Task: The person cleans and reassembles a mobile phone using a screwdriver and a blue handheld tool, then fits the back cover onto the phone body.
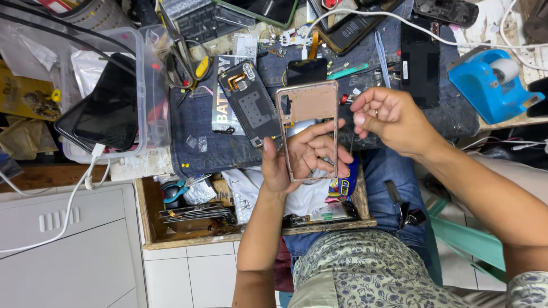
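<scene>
Left hand (297, 157) grips phone frame (308, 122); right hand (388, 117) curled beside it.

Single view, from the camera on my head, looking steeply down over my lap at the worktop (217, 142). The worktop's far edge runs along the top of the frame, its near edge above the open drawer (149, 228). Close range: my left hand (297, 157) and right hand (391, 120) sit mid-frame, forearms entering from the bottom and right. The white cabinet (63, 239) fills the lower left corner. No second view to overlap.
</scene>
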